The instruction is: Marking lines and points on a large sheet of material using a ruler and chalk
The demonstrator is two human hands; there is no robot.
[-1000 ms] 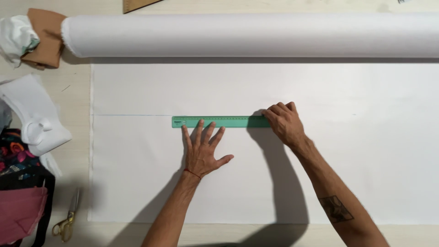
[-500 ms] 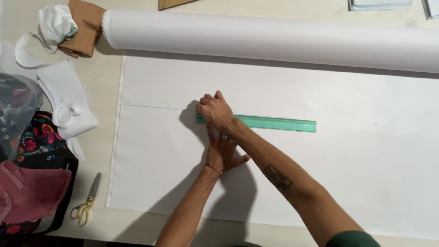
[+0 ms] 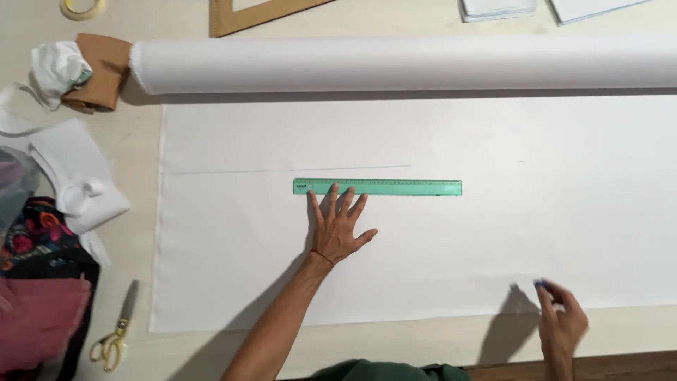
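Left hand (image 3: 337, 229) spread flat, fingertips on green ruler (image 3: 377, 187), right hand (image 3: 562, 321) pinching small blue marker (image 3: 541, 284)

Big white fabric roll (image 3: 402, 65) lay across the top of the beige table (image 3: 137, 141). Brown cardboard piece (image 3: 104, 70) sat just left of the roll's end, crumpled white cloth (image 3: 60, 65) against it. Tape ring (image 3: 82, 7) at top-left edge. Wooden frame-like ruler (image 3: 264, 14) above the roll. White papers (image 3: 550, 8) at top right. More white cloth pieces (image 3: 74, 176) at left, beside dark floral fabric (image 3: 39, 236) and pink fabric (image 3: 39, 317). Yellow-handled scissors (image 3: 113, 337) lay bottom-left on the table.
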